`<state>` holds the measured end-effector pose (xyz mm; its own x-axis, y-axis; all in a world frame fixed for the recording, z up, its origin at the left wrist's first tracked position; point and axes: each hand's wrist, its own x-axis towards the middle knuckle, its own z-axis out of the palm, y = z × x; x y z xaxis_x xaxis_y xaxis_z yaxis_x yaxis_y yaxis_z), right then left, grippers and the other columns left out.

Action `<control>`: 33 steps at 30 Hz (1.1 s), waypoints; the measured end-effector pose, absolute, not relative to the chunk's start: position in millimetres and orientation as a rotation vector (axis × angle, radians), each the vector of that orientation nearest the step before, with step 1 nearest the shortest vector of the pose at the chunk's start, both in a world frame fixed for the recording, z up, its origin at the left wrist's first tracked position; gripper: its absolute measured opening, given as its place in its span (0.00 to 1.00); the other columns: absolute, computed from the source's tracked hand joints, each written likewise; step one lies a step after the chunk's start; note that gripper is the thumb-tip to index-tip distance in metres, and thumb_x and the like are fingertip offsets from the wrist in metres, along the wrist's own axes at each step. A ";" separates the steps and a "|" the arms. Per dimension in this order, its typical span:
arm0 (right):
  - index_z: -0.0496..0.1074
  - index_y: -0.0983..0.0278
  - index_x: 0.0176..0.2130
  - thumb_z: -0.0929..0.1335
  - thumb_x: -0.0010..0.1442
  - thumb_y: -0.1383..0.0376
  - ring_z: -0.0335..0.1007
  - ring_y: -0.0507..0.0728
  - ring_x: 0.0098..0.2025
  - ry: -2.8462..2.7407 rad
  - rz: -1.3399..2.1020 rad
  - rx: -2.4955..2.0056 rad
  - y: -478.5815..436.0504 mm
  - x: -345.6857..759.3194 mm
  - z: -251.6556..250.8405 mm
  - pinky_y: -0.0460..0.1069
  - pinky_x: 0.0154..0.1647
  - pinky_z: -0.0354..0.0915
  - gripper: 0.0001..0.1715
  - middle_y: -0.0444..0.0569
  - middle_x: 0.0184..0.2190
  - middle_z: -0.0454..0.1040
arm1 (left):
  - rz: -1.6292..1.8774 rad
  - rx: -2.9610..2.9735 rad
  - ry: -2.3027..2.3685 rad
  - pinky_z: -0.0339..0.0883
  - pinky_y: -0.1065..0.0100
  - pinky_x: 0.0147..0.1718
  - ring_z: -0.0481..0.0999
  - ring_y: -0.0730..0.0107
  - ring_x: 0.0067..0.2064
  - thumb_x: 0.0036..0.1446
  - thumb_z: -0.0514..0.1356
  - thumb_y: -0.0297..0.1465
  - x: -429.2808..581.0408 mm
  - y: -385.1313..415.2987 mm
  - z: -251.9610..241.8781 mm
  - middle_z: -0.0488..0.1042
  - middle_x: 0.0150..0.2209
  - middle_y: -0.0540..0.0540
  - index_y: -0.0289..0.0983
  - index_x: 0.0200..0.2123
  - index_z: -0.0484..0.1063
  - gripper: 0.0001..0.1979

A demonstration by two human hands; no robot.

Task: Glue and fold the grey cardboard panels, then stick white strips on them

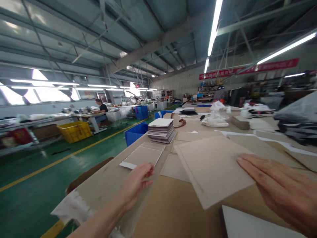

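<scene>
My right hand (279,185) has its fingers stretched over the right edge of a beige cardboard sheet (215,165), which is tilted above the table; the thumb is hidden. My left hand (138,183) is over the table's left part, fingers loosely curled and apart, with nothing visible in them. Just beyond it lies a flat board with a white edge strip (142,157). Another flat cardboard piece (174,167) lies partly under the tilted sheet. A neat stack of boards (160,130) stands farther back on the left.
A white-topped board (255,224) lies at the front right. Plastic-wrapped bundles (215,119) and a large bag (299,112) sit farther back. A blue bin (135,134) stands against the table's left side, and a yellow crate (74,131) is across the aisle near a seated person.
</scene>
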<state>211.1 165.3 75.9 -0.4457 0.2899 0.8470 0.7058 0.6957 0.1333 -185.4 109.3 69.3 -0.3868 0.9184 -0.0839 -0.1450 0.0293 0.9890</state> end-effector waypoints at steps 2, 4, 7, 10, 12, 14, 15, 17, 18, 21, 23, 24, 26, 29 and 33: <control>0.52 0.48 0.69 0.60 0.65 0.70 0.64 0.60 0.61 -2.144 -0.744 -0.651 153.9 219.2 82.2 0.58 0.63 0.58 0.38 0.46 0.59 0.70 | 1.439 1.070 1.400 0.69 0.65 0.42 0.72 0.56 0.52 0.53 0.65 0.44 -156.9 102.7 75.5 0.77 0.46 0.41 0.37 0.39 0.77 0.17; 0.58 0.50 0.67 0.61 0.65 0.70 0.68 0.62 0.57 -2.108 -0.703 -0.680 141.3 224.3 85.4 0.59 0.60 0.61 0.35 0.48 0.54 0.74 | 1.401 1.215 1.423 0.67 0.65 0.45 0.72 0.57 0.51 0.55 0.62 0.43 -134.2 101.4 75.7 0.77 0.45 0.42 0.38 0.37 0.78 0.16; 0.76 0.53 0.51 0.64 0.65 0.62 0.74 0.63 0.45 -1.803 -0.216 -1.016 121.6 229.6 84.8 0.59 0.51 0.69 0.17 0.49 0.41 0.77 | 1.308 1.335 1.449 0.65 0.66 0.42 0.73 0.60 0.43 0.56 0.60 0.42 -105.8 105.5 68.9 0.78 0.38 0.45 0.37 0.32 0.77 0.14; 0.78 0.57 0.39 0.69 0.60 0.50 0.75 0.63 0.41 -1.259 0.593 -1.171 105.2 231.7 79.6 0.58 0.44 0.73 0.15 0.49 0.39 0.78 | 1.193 1.434 1.390 0.63 0.68 0.37 0.71 0.64 0.36 0.56 0.61 0.44 -70.0 107.1 62.4 0.76 0.30 0.48 0.37 0.29 0.76 0.15; 0.77 0.58 0.39 0.74 0.55 0.49 0.75 0.63 0.44 -0.971 0.982 -1.024 96.9 230.9 74.1 0.56 0.43 0.75 0.18 0.48 0.43 0.78 | 1.176 1.394 1.266 0.65 0.68 0.37 0.72 0.63 0.38 0.56 0.61 0.45 -40.3 103.5 60.8 0.76 0.33 0.47 0.38 0.36 0.77 0.16; 0.76 0.57 0.43 0.77 0.52 0.52 0.73 0.61 0.49 -0.819 1.153 -0.892 89.4 228.6 68.0 0.51 0.46 0.74 0.21 0.47 0.48 0.77 | 1.189 1.291 1.152 0.67 0.66 0.39 0.73 0.59 0.44 0.55 0.62 0.47 -10.7 97.8 60.2 0.77 0.41 0.45 0.38 0.47 0.75 0.23; 0.76 0.57 0.45 0.77 0.52 0.53 0.72 0.60 0.51 -0.775 1.184 -0.863 85.7 227.2 65.1 0.50 0.47 0.74 0.23 0.46 0.50 0.76 | 1.205 1.250 1.115 0.68 0.65 0.40 0.73 0.58 0.46 0.54 0.62 0.49 2.6 95.2 59.7 0.76 0.44 0.43 0.38 0.50 0.74 0.26; 0.76 0.58 0.48 0.78 0.53 0.54 0.71 0.59 0.52 -0.733 1.228 -0.842 78.3 223.8 60.1 0.48 0.47 0.73 0.25 0.47 0.52 0.75 | 1.242 1.229 1.100 0.67 0.66 0.39 0.73 0.59 0.44 0.55 0.61 0.50 24.2 92.1 57.9 0.76 0.42 0.43 0.37 0.50 0.74 0.26; 0.76 0.58 0.49 0.78 0.53 0.55 0.71 0.60 0.52 -0.728 1.245 -0.831 74.7 221.9 58.0 0.49 0.47 0.73 0.25 0.47 0.52 0.75 | 1.264 1.241 1.109 0.67 0.67 0.37 0.73 0.61 0.41 0.56 0.60 0.49 32.4 91.7 56.8 0.76 0.38 0.44 0.37 0.45 0.76 0.23; 0.76 0.59 0.49 0.78 0.54 0.55 0.71 0.62 0.52 -0.727 1.246 -0.799 66.2 216.5 53.9 0.53 0.49 0.73 0.25 0.49 0.53 0.75 | 1.311 1.203 1.125 0.63 0.69 0.32 0.70 0.68 0.32 0.55 0.62 0.47 47.5 93.1 55.5 0.72 0.27 0.48 0.36 0.32 0.76 0.18; 0.77 0.59 0.49 0.77 0.54 0.53 0.71 0.63 0.52 -0.768 1.236 -0.794 63.6 216.1 52.6 0.56 0.51 0.72 0.25 0.51 0.52 0.75 | 1.347 1.084 1.052 0.62 0.70 0.32 0.67 0.70 0.30 0.52 0.65 0.46 49.6 94.3 59.5 0.71 0.25 0.50 0.37 0.28 0.74 0.17; 0.77 0.59 0.49 0.77 0.54 0.53 0.71 0.64 0.52 -0.813 1.219 -0.786 63.2 218.3 52.5 0.57 0.52 0.71 0.25 0.52 0.52 0.75 | 1.369 1.030 0.990 0.62 0.70 0.32 0.67 0.71 0.30 0.50 0.67 0.45 47.9 94.8 63.1 0.70 0.25 0.50 0.37 0.28 0.73 0.17; 0.76 0.57 0.50 0.75 0.55 0.50 0.69 0.66 0.54 -0.904 1.133 -0.739 64.0 229.8 54.1 0.59 0.52 0.70 0.26 0.53 0.53 0.75 | 1.391 1.021 0.879 0.62 0.70 0.33 0.66 0.71 0.30 0.49 0.67 0.44 38.2 95.9 72.0 0.70 0.25 0.51 0.37 0.26 0.72 0.16; 0.74 0.50 0.54 0.68 0.59 0.43 0.67 0.67 0.57 -0.871 0.935 -0.682 65.1 262.6 60.1 0.60 0.51 0.70 0.28 0.49 0.54 0.74 | 1.311 1.183 0.884 0.60 0.71 0.32 0.65 0.72 0.29 0.51 0.67 0.44 12.6 97.4 81.3 0.70 0.23 0.51 0.36 0.23 0.71 0.17; 0.75 0.52 0.54 0.64 0.62 0.43 0.71 0.64 0.49 -0.867 0.766 -0.889 59.3 302.4 67.2 0.54 0.47 0.71 0.28 0.50 0.48 0.75 | 1.109 1.266 1.005 0.59 0.70 0.32 0.64 0.72 0.28 0.54 0.65 0.43 -14.2 93.4 75.5 0.68 0.23 0.52 0.36 0.24 0.72 0.16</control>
<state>302.4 59.3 67.2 0.4412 0.8433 0.3068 -0.1998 0.4256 -0.8826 -14.2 93.4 75.5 0.1954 0.9803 0.0300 -0.0663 -0.0173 0.9977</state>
